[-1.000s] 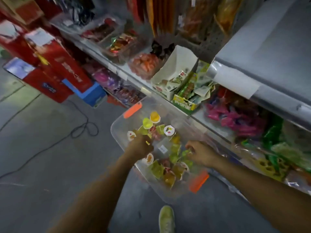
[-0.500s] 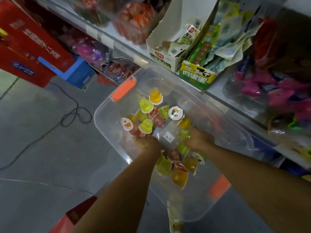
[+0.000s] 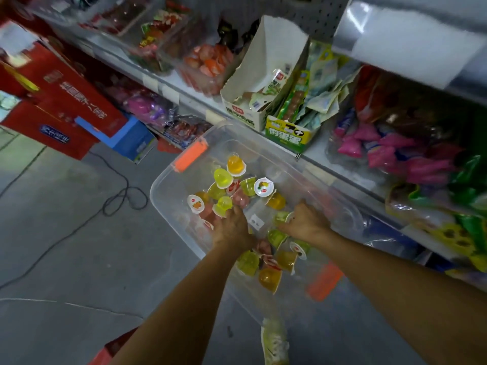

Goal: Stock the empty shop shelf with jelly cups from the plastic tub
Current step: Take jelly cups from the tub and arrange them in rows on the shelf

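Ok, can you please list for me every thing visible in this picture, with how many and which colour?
plastic tub: one, clear, in front of the shelves
latches: two, orange, on the tub's ends
jelly cups: many, yellow, green, orange, red, inside the tub
carton: one, white, open, on the shelf
snack box: one, green and yellow, right of the carton
packets: several, pink, shelf at right
boxes: several, red, stacked at left
cable: one, black, on the floor
shoe: one, pale green, bottom edge
left hand: among the cups, grip unclear
right hand: among the cups, grip unclear
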`<action>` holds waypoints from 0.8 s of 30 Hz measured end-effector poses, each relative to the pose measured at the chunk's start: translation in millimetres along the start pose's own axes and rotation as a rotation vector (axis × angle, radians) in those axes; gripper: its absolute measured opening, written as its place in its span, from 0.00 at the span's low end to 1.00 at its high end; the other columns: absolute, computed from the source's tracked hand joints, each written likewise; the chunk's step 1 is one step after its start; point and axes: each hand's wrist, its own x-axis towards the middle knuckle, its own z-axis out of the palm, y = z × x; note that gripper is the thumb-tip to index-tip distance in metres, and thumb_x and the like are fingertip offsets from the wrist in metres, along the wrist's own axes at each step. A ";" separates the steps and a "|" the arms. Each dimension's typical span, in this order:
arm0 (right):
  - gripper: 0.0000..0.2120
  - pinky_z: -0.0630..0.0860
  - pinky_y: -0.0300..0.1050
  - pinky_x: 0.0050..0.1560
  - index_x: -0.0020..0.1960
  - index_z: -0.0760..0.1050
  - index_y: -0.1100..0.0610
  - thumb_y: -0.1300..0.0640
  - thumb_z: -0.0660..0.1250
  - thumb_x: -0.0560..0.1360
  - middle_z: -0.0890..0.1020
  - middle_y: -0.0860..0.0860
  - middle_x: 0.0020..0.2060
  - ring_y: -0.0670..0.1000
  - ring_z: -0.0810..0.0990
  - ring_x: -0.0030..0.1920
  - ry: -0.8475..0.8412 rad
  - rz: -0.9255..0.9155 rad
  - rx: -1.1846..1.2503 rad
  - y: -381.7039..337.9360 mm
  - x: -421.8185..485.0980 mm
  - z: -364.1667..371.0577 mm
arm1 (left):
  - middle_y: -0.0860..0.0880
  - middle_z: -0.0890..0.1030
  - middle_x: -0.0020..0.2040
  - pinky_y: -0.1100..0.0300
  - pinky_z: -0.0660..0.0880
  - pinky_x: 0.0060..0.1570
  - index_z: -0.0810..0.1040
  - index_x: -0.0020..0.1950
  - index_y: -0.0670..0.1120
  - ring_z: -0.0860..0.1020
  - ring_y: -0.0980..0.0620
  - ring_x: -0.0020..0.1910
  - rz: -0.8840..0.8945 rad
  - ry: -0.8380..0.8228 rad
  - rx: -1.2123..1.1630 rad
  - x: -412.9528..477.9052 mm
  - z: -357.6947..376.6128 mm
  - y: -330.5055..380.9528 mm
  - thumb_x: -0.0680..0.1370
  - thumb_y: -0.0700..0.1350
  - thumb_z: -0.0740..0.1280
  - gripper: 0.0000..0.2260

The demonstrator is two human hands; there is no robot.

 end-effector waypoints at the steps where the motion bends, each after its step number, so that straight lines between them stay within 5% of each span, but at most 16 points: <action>1: 0.45 0.74 0.49 0.52 0.72 0.58 0.61 0.35 0.70 0.68 0.77 0.57 0.61 0.61 0.77 0.61 -0.005 -0.003 0.050 2.1 -10.0 -7.2 | 0.42 0.65 0.73 0.46 0.71 0.64 0.53 0.77 0.43 0.70 0.38 0.68 0.043 0.017 -0.057 -13.2 -7.8 5.3 0.73 0.55 0.71 0.41; 3: 0.50 0.74 0.49 0.52 0.74 0.53 0.61 0.36 0.73 0.66 0.77 0.58 0.61 0.60 0.77 0.60 0.008 -0.038 0.170 8.8 -35.8 -24.6 | 0.41 0.66 0.72 0.49 0.72 0.59 0.56 0.76 0.41 0.72 0.39 0.65 0.119 0.072 -0.142 -43.2 -21.9 17.0 0.74 0.53 0.70 0.37; 10: 0.20 0.77 0.48 0.47 0.53 0.67 0.52 0.51 0.73 0.67 0.80 0.50 0.46 0.52 0.79 0.47 0.196 -0.264 0.445 71.8 -158.3 -91.5 | 0.47 0.77 0.58 0.58 0.72 0.50 0.73 0.60 0.48 0.76 0.48 0.53 0.244 0.215 -0.363 -164.1 -59.9 82.3 0.73 0.49 0.71 0.18; 14: 0.17 0.77 0.50 0.51 0.52 0.73 0.49 0.49 0.74 0.66 0.81 0.46 0.48 0.49 0.79 0.50 0.325 -0.339 0.481 133.7 -238.6 -127.6 | 0.49 0.81 0.56 0.64 0.69 0.49 0.79 0.59 0.47 0.79 0.49 0.55 0.363 0.307 -0.377 -243.8 -67.3 147.6 0.73 0.47 0.71 0.15; 18: 0.15 0.74 0.36 0.48 0.53 0.78 0.48 0.53 0.75 0.67 0.80 0.42 0.47 0.45 0.79 0.50 0.443 -0.415 0.431 206.9 -324.5 -163.3 | 0.48 0.84 0.50 0.69 0.68 0.44 0.83 0.56 0.49 0.81 0.51 0.51 0.514 0.337 -0.396 -318.9 -66.3 211.9 0.72 0.45 0.72 0.13; 24: 0.14 0.75 0.46 0.52 0.55 0.80 0.43 0.50 0.74 0.69 0.78 0.47 0.48 0.48 0.77 0.49 0.643 -0.383 0.351 324.6 -449.9 -209.2 | 0.52 0.85 0.52 0.64 0.76 0.52 0.83 0.59 0.53 0.82 0.55 0.51 0.740 0.338 -0.389 -421.7 -60.8 314.1 0.72 0.47 0.73 0.16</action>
